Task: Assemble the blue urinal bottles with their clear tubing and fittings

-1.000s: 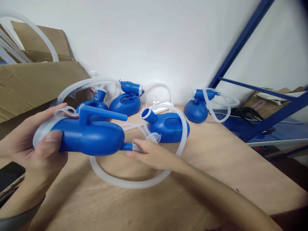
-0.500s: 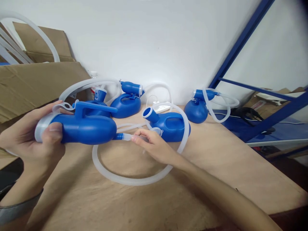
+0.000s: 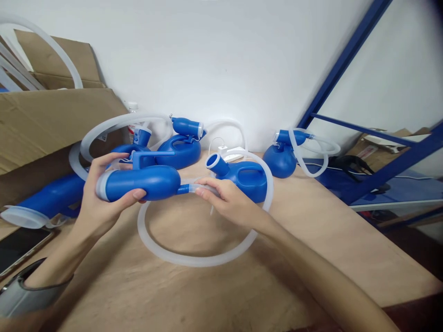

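Left hand (image 3: 98,207), half closed, grips blue bulbous plastic receptacle (image 3: 154,182); right hand (image 3: 230,200) pinches translucent plastic hose (image 3: 192,188) at receptacle's tip, between hands.
Right hand hides some hose; black rectangular phone (image 3: 20,251), left of left hand, is cut off. Pale wooden tabletop (image 3: 332,221) lies below both, white wall (image 3: 214,60) beyond.

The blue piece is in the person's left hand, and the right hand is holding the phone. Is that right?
Not quite: the right hand is holding the hose, not the phone, as the head view shows. The blue piece is indeed in the left hand.
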`<state>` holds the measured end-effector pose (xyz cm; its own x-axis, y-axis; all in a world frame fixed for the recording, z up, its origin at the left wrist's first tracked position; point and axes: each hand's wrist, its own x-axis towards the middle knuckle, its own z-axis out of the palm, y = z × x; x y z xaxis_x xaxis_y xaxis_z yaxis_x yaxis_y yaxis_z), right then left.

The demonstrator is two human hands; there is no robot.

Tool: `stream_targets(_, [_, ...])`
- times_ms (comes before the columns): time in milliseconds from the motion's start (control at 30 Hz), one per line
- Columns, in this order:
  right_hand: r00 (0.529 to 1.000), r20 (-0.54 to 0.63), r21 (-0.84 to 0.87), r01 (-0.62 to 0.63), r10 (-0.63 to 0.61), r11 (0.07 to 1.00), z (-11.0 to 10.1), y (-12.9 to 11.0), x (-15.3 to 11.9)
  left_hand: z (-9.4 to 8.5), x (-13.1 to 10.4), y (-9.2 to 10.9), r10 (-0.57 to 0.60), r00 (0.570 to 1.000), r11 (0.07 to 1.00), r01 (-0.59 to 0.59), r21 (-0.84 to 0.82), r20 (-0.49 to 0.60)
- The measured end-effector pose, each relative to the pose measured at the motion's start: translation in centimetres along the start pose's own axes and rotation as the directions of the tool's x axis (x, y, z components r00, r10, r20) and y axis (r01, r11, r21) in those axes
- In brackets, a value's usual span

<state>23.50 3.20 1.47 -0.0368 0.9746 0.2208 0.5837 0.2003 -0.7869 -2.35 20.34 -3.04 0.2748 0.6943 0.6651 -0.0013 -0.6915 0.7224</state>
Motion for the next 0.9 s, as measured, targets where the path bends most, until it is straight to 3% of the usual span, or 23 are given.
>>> stream_targets(100, [0.999, 0.017, -0.056, 0.034, -0.033, 0.998, -0.2, 0.2, 0.0, 0.3, -0.2, 0.0, -0.058, 0.998, 0.998, 0.058, -0.019, 0.005])
stream_targets(267, [0.987, 0.03, -0.126, 0.158, -0.155, 0.979, 0.0, 0.7, 0.1, 0.8, -0.4, 1.0, 0.055, 0.997, 0.997, -0.052, 0.052, -0.06])
stream_targets(467, [0.989, -0.001, -0.119, 0.144, -0.145, 0.982, 0.4, 1.3, 0.1, 1.6, -1.3, 1.9, 0.103, 0.99, 0.992, -0.095, 0.084, -0.099])
stream_targets(633, [0.987, -0.025, -0.184, 0.151, -0.158, 0.971, 1.0, 2.6, -0.1, 2.4, -2.2, 1.7, 0.257, 0.955, 0.958, -0.231, 0.169, -0.146])
stream_targets(900, [0.992, -0.052, -0.013, 0.118, -0.119, 0.993, 1.5, 1.9, 0.1, 3.6, -2.5, 2.3, 0.401, 0.89, 0.907, -0.353, 0.23, -0.217])
